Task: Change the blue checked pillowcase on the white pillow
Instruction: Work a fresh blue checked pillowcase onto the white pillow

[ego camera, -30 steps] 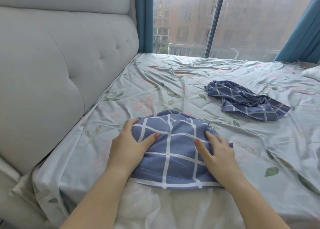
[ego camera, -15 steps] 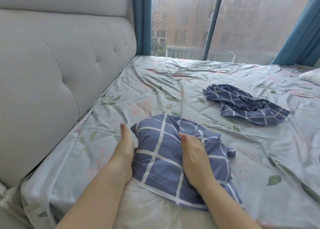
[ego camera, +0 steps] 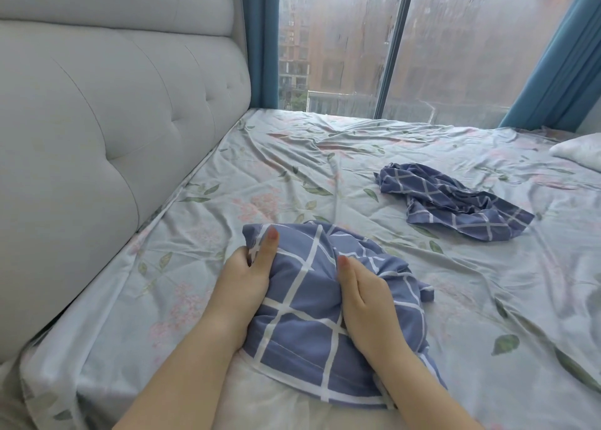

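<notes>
Bed (ego camera: pixel 325 156) fills most of the view, its wrinkled floral sheet running from a grey padded headboard (ego camera: pixel 113 104) on the left to a rain-streaked window (ego camera: pixel 455 39) framed by blue curtains (ego camera: pixel 559 55). At the near edge lies the white pillow (ego camera: pixel 276 408), bare along its near end. The blue checked pillowcase (ego camera: pixel 302 332) is bunched over its far end, hem towards the person. A second checked case (ego camera: pixel 455 208) sits crumpled on the sheet, well apart to the right, and the corner of another white pillow (ego camera: pixel 582 150) shows at the far right edge. I judge the change to be partly done. One case is off and set aside, and the other covers only the pillow's far part. The cloth has yet to be drawn down the rest of the length, squared at the corners and closed. Whether the pillow's corners are seated inside cannot be seen. Both forearms reach forward from the bottom of the view, close together. The left hand (ego camera: pixel 244 286) grips the case's left side, thumb up on top and fingers curled round a fold. The right hand (ego camera: pixel 367 299) lies on the middle of the bunched cloth, thumb flat beside the forefinger, pressing down. Its fingertips sink into the folds, so I cannot tell whether they pinch fabric.
</notes>
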